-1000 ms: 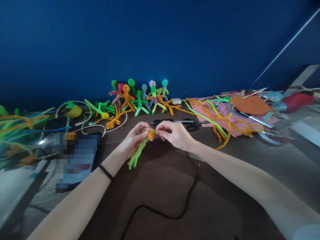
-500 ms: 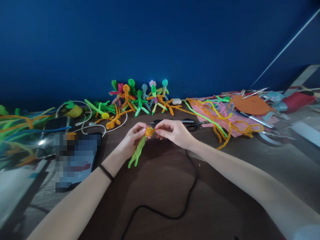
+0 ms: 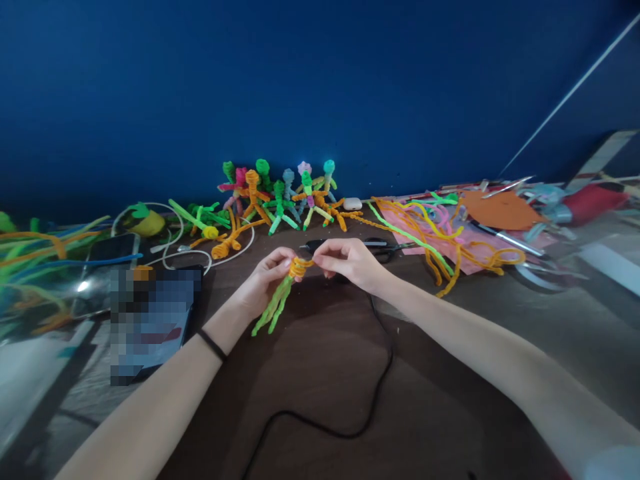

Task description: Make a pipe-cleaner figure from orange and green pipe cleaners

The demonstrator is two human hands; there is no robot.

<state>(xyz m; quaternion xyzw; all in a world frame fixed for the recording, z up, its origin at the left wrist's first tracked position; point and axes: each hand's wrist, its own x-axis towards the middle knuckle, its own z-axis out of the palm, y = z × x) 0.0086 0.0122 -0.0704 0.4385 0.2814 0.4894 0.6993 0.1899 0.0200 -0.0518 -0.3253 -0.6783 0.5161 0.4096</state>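
Note:
Between the fingers of my left hand (image 3: 270, 277) is a pipe cleaner figure (image 3: 276, 305), its green strands hanging down toward me. Orange pipe cleaner (image 3: 299, 268) is coiled round its upper end. My right hand (image 3: 345, 261) pinches the free end of that orange strand, just right of the coil. Both hands are closed and raised over the dark table. Behind them stands a row of finished-looking pipe cleaner figures (image 3: 279, 203) in green, orange, pink and blue. My palms hide part of the coil's far side.
Scissors (image 3: 383, 250) and a black-handled tool (image 3: 325, 247) lie behind my right hand. Loose pipe cleaners (image 3: 450, 247) spread over pink paper at right. A phone (image 3: 163, 320) rests at left by a white cable (image 3: 210, 260). A black cord (image 3: 345, 437) crosses the table's front.
The orange coil looks looser, and a short length of strand now shows between it and my right fingers. The green strands have spread slightly. Both hands stay in nearly the same place.

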